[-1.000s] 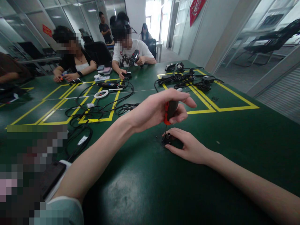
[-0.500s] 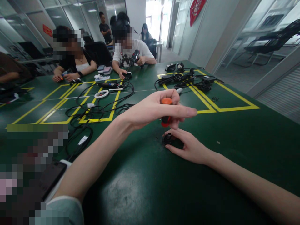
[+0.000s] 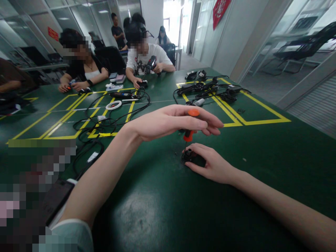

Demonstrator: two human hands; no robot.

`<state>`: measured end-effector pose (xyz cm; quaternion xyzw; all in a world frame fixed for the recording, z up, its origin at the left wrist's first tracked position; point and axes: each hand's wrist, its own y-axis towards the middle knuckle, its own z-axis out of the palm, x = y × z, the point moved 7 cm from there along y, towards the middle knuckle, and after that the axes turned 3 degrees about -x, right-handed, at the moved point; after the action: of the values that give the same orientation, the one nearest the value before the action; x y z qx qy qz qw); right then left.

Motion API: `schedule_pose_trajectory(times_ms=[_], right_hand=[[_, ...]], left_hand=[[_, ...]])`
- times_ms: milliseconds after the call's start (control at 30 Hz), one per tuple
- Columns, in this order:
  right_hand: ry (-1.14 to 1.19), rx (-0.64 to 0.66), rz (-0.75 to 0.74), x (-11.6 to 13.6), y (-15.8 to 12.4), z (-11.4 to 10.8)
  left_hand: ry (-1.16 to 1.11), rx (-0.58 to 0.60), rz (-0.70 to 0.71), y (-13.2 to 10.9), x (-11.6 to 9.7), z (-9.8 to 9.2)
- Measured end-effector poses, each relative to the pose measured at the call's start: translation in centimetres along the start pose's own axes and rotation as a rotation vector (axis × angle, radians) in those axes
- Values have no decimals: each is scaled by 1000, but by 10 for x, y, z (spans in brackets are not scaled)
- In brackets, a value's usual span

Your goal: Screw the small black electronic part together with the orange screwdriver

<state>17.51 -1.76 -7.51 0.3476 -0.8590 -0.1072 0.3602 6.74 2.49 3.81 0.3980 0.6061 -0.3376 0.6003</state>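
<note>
My left hand [image 3: 168, 120] has a screwdriver [image 3: 188, 136] with an orange and black handle between its thumb and straightened fingers. The screwdriver stands nearly upright, its thin shaft pointing down at a small round black part [image 3: 187, 156] on the table; I cannot tell what the tip rests on. A short metal post sticks up from the black part. My right hand [image 3: 219, 164] grips that part from the right, thumb in front and fingers behind, low against the tabletop.
The green table [image 3: 162, 206] carries yellow tape outlines. Black cables [image 3: 115, 120] tangle at left, with a white ring [image 3: 113, 105] beyond. Black adapters [image 3: 210, 87] lie at the back right. Across the table a co-worker [image 3: 149, 52] holds a power drill [image 3: 151, 64]; another person [image 3: 86, 66] sits left.
My left fingers have uncurled from around the screwdriver handle and now reach out straighter to the right. More of the screwdriver's lower handle and shaft shows. My right hand has stayed in place.
</note>
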Motion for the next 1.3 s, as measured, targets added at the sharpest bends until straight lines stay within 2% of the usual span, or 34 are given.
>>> schedule_pose_trajectory(times_ms=[167, 367, 467, 667, 833, 1167, 1300], right_hand=[[-3, -16, 16, -3, -2, 0], [10, -1, 45, -5, -2, 1], [7, 2, 44, -5, -1, 2], [-4, -16, 7, -3, -2, 1], [14, -2, 33, -4, -2, 0], [30, 0, 20, -4, -2, 0], [35, 4, 26, -3, -1, -1]], left_hand=[[221, -50, -31, -3, -2, -2], [367, -238, 140, 1, -6, -3], [407, -303, 146, 3, -3, -4], [367, -182, 13, 3, 5, -7], [367, -155, -75, 0, 6, -13], [403, -5, -63, -10, -3, -13], [447, -2, -29, -9, -6, -13]])
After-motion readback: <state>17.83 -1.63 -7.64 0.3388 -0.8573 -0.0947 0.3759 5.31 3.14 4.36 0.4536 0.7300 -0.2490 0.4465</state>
